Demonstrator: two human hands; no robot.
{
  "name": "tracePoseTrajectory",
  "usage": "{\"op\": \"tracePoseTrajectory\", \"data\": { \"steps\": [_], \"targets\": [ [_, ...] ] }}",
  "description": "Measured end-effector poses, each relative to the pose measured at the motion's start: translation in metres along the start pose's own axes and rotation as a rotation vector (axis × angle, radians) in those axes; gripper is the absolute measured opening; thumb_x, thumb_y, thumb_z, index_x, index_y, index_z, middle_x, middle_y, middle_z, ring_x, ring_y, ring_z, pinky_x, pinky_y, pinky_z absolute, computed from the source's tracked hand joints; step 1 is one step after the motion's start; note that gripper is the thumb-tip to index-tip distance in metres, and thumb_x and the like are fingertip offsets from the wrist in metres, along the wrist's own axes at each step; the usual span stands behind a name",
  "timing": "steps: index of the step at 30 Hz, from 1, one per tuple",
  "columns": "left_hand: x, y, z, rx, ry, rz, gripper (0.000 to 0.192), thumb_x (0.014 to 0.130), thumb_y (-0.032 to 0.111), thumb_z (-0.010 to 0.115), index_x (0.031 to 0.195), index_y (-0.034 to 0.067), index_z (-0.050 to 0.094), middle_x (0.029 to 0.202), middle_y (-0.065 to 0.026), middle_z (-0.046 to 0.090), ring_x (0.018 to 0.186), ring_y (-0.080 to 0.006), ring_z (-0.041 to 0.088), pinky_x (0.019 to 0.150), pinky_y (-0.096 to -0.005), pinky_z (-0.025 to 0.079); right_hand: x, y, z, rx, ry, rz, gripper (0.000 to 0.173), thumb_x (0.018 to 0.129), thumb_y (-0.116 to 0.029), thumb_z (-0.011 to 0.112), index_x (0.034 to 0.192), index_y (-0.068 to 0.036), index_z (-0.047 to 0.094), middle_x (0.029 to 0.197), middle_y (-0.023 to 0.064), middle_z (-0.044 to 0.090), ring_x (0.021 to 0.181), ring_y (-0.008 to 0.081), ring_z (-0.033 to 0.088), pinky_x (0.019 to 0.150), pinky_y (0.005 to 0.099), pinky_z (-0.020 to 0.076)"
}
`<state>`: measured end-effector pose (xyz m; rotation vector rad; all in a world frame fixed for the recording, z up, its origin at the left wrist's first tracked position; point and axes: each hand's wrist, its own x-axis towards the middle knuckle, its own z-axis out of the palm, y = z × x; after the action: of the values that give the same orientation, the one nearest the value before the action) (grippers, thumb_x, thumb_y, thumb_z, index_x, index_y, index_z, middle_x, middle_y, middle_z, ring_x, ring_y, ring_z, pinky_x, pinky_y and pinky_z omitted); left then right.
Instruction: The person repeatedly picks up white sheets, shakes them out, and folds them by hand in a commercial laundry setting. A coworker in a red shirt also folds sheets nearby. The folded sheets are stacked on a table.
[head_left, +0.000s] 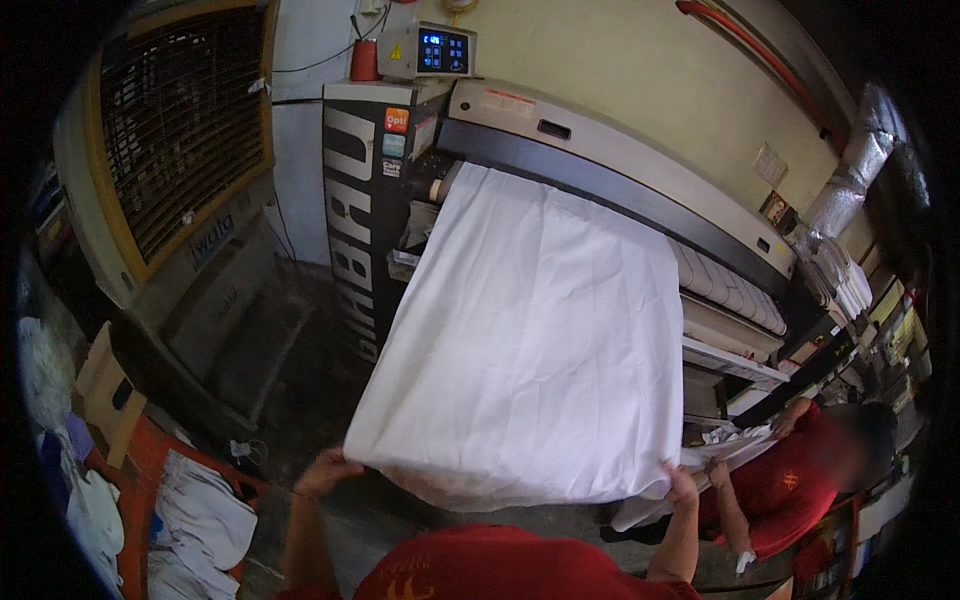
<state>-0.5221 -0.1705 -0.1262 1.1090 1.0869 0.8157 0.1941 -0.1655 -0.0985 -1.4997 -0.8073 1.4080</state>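
Note:
A white cloth sheet (532, 337) stretches from the roller of a flatwork ironer (615, 180) down towards my body. My left hand (330, 471) grips its near left corner. At the near right corner, my right hand (679, 482) holds the cloth with bent fingers. The near edge sags between my two hands, and light creases run along the sheet. The far end passes in under the ironer's long cover, where it is hidden. Part of the padded roller (731, 289) shows to the right of the cloth.
A co-worker in a red shirt (780, 480) handles another white cloth (739, 450) close on my right. A lit control panel (442, 51) stands atop the ironer's left end. White cloths (199, 510) lie in an orange container at lower left, near an open cardboard box (112, 397).

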Motion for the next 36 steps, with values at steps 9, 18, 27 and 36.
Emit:
{"op": "tracePoseTrajectory", "data": {
  "steps": [9,18,27,36],
  "targets": [
    [0.113,-0.016,0.017,-0.083,0.419,0.084,0.041,0.090,0.038,0.060,0.102,-0.001,0.063,0.098,-0.0072,0.064,0.088,-0.0146,0.055,0.078,-0.0327,0.044,0.030,0.016,-0.013,-0.382,0.306,-0.313,0.052,0.082,-0.034,0.071,0.116,0.003,0.058,0.102,0.0087,0.064,0.089,0.0199,0.058,0.080,0.0351,0.0458],
    [0.052,0.276,0.015,-0.398,0.744,0.915,0.030,0.100,0.027,0.040,0.112,0.001,0.051,0.107,-0.0086,0.057,0.096,-0.0179,0.056,0.088,-0.0344,0.047,-0.066,-0.231,-0.023,0.249,0.228,-1.031,0.034,0.091,-0.020,0.061,0.118,0.000,0.054,0.112,0.0077,0.061,0.099,0.0162,0.059,0.086,0.0306,0.0476],
    [0.028,0.152,0.043,0.359,0.901,0.607,0.032,0.097,0.024,0.043,0.092,-0.004,0.055,0.085,-0.0085,0.057,0.080,-0.0174,0.050,0.074,-0.0322,0.042,-0.061,-0.159,-0.025,0.185,0.340,-0.846,0.043,0.092,-0.029,0.058,0.119,0.003,0.054,0.112,0.0092,0.060,0.099,0.0189,0.058,0.087,0.0314,0.0456],
    [0.043,-0.025,0.055,0.227,0.842,0.338,0.025,0.092,0.021,0.057,0.087,-0.003,0.062,0.077,-0.0010,0.060,0.071,-0.0104,0.050,0.068,-0.0279,0.044,-0.006,0.029,-0.060,0.227,0.350,-0.345,0.032,0.091,-0.026,0.060,0.112,-0.002,0.058,0.102,0.0035,0.064,0.087,0.0124,0.059,0.079,0.0286,0.0466]
  ]
}}
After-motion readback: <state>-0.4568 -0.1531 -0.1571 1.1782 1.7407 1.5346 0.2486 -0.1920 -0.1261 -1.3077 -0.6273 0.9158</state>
